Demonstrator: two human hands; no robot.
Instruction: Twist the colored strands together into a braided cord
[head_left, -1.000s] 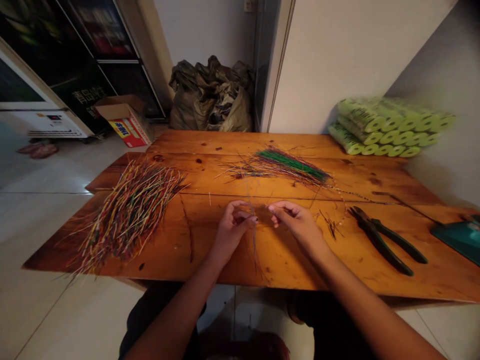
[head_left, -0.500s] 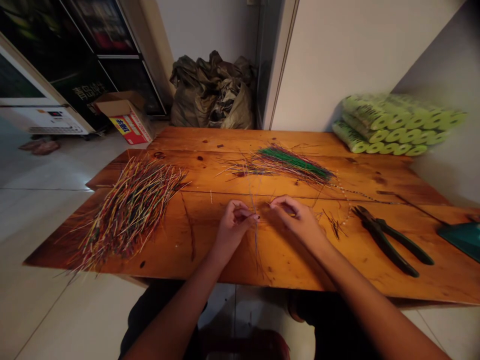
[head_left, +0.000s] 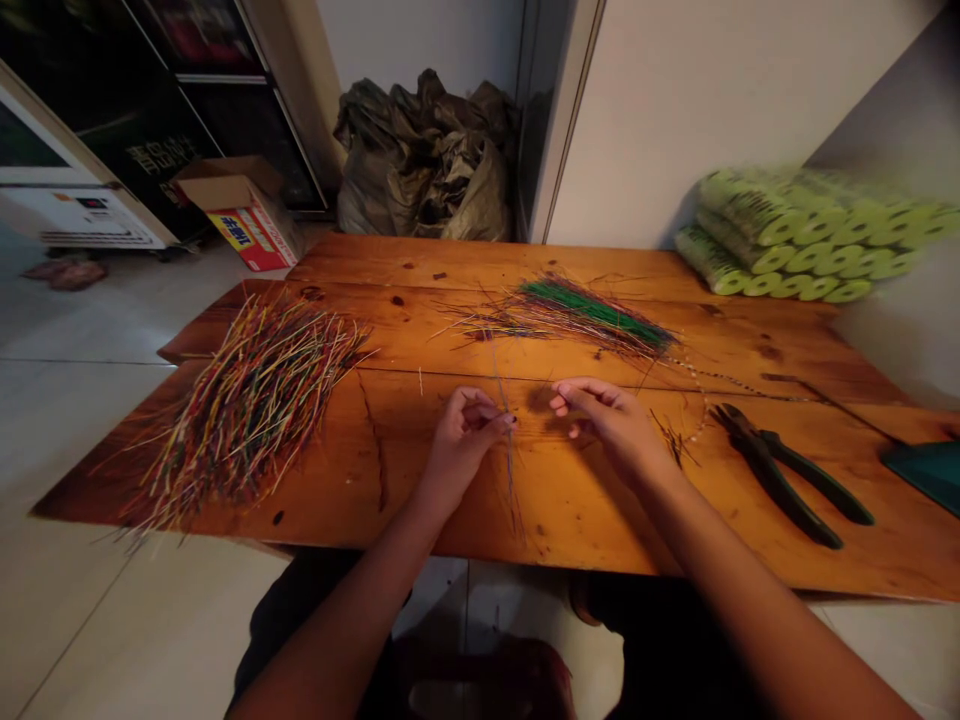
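Note:
Between thumb and forefinger, my left hand (head_left: pixel 466 432) pinches a few thin bluish wires (head_left: pixel 511 480) that run up and down past the fingertips. My right hand (head_left: pixel 611 418) hovers a short way to the right, its fingers loosely curled and apart, with nothing visible in them. To the left lies a large loose heap of multicoloured wires (head_left: pixel 259 400). Beyond my hands is a second bundle of wires (head_left: pixel 592 312), with a green band in its middle. Pliers (head_left: pixel 787 470) rest to the right, beside short dark wire offcuts (head_left: pixel 675 440).
The wooden table (head_left: pixel 450 520) bears a twisted reddish strand (head_left: pixel 375 440) and a beaded-looking cord (head_left: pixel 739 380). A teal dustpan-like object (head_left: pixel 926 470) sits at the right edge. Green rolls (head_left: pixel 795 240) are stacked at the back right. Behind stand a carton (head_left: pixel 251 225) and sacks (head_left: pixel 424 165).
My right hand has drawn away to the right from the wires, and its fingers have loosened. My left hand keeps its pinch. The whole view has shifted slightly.

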